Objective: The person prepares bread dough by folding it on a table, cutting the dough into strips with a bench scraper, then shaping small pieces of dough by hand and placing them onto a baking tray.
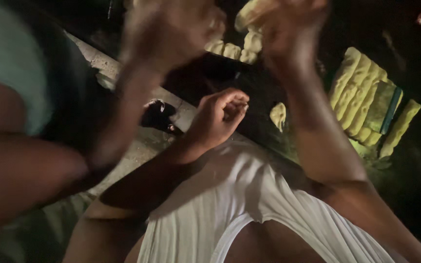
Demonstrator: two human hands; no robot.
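While the left hand (169,31) blurs, the right hand's (291,29) grip holds a pale dough piece (252,12).

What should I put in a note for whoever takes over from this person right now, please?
Left hand: raised and motion-blurred, so its grip cannot be told.
Right hand: raised and blurred, seemingly at a pale yellow lump.
Things: rows of ridged pale pieces lie on the right under a green bar. More pieces sit near the hands, and one loose piece lies mid-frame.
Nearby: another person's fist and white vest.
Done: many pieces laid out.
Left: the lump is not yet set down.
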